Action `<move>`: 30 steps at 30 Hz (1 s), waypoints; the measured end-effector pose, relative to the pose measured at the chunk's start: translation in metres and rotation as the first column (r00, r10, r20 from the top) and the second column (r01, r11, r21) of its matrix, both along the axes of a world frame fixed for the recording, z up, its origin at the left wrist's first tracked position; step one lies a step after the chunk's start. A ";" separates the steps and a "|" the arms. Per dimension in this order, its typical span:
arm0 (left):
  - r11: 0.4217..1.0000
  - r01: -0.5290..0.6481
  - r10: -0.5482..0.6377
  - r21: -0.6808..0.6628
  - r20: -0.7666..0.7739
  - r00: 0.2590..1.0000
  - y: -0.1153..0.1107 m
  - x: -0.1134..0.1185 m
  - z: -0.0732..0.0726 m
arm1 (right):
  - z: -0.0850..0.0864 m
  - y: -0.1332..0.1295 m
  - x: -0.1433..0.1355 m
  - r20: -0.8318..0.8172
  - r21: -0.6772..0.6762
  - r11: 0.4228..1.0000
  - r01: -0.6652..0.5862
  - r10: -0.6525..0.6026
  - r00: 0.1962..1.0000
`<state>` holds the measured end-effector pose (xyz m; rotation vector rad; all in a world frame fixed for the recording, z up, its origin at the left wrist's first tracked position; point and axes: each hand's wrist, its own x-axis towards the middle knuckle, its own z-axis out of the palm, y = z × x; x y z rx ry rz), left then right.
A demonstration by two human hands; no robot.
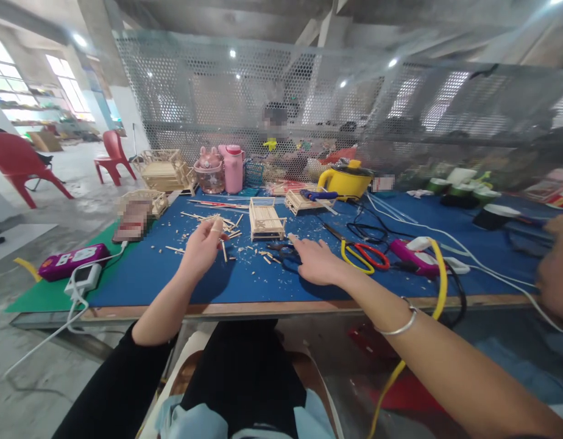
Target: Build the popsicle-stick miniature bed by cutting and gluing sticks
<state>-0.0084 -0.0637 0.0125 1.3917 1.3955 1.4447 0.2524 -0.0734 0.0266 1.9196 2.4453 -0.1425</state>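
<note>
My left hand [203,245] is closed in a pinch above scattered wooden sticks. A short thin wooden stick [225,251] shows just below its fingertips and seems to be held there. Palm down, my right hand [317,261] lies over dark-handled pliers [281,249], whose jaws point left. Its index finger stretches forward, while the handles run under the hand and the grip is partly hidden. Between and beyond both hands stands a small wooden model bed [266,219] made of sticks. Wood chips [267,256] lie around it on the blue mat [245,286].
Red and yellow scissors [370,257] and a purple power strip [416,257] lie to the right. Behind are another stick model [304,202], a yellow pot [348,183] and a pink bottle [233,171]. At left lies a phone [133,219]. Another person's blurred hand [558,268] is far right.
</note>
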 end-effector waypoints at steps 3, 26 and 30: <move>0.996 -0.056 0.063 0.076 -0.095 0.993 0.025 -0.009 0.011 | 0.008 0.007 0.019 -0.008 0.034 0.995 0.090 -0.090 0.996; 0.971 0.198 -0.127 0.137 -0.407 0.905 0.063 0.020 -0.004 | 0.010 0.083 0.012 -0.508 0.359 0.929 0.093 0.111 0.854; 0.943 0.326 -0.284 0.071 -0.343 0.896 0.061 0.027 -0.016 | -0.012 0.086 0.015 -0.514 0.185 0.982 -0.045 0.136 0.847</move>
